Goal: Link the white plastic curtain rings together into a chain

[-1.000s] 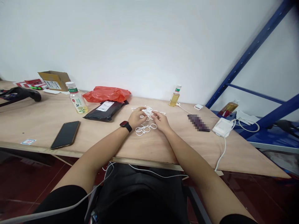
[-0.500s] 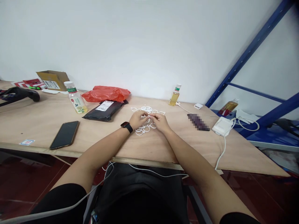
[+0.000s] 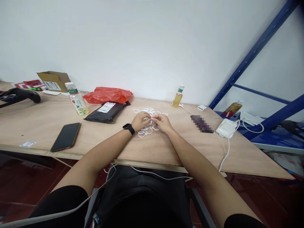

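— Plywood is seen as the top of the table (image 3: 166, 148), which is set against a white wall (image 3: 142, 47). What is held by the hands?

— A white ring (image 3: 152, 117) is pinched between the fingertips of the left hand (image 3: 140, 121) and the right hand (image 3: 163, 123), which are brought together over the middle of the table. Both hands are curled, not spread.

— Where are the other rings found?

— A pile of white rings (image 3: 143, 134) is scattered on the table, under and just behind the hands. A black watch (image 3: 128, 128) is worn on the left wrist.

— And around them?

— A black parcel (image 3: 105, 111) is laid to the left, with a red bag (image 3: 108, 95) behind it. A dark phone (image 3: 66, 136) is placed nearer the front edge, well apart.
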The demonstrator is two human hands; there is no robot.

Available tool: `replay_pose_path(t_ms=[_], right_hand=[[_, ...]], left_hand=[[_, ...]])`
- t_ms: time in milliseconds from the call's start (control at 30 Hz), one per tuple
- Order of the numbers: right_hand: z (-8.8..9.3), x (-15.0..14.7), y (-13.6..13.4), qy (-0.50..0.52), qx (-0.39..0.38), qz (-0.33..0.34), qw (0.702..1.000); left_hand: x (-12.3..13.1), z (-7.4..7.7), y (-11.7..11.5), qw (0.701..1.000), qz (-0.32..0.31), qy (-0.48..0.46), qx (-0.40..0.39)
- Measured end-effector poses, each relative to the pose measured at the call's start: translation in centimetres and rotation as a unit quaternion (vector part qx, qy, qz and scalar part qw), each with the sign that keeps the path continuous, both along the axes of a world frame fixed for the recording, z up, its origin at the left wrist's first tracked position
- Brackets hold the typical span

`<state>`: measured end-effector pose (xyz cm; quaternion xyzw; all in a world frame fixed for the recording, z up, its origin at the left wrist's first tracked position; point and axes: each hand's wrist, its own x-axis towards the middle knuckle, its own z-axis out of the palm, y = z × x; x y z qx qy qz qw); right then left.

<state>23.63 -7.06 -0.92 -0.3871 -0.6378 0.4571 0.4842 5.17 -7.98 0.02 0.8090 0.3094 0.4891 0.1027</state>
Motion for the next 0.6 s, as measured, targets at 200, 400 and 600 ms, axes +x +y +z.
replay_pose_path(t_ms=[200, 400, 600], right_hand=[[0.1, -0.2, -0.1, 0.000, 0.001, 0.010, 1.000], [0.0, 0.0, -0.1, -0.065, 0.065, -0.043, 0.995], [0.2, 1.7, 0.2, -0.409, 0.139, -0.113, 0.895]], left_hand=[[0.1, -0.4, 0.4, 1.000, 0.003, 0.001, -0.010], [-0.3, -1.2, 1.4, 0.997, 0.072, 0.034, -0.024], [-1.6, -2.6, 2.6, 0.976, 0.152, 0.139, -0.065]])
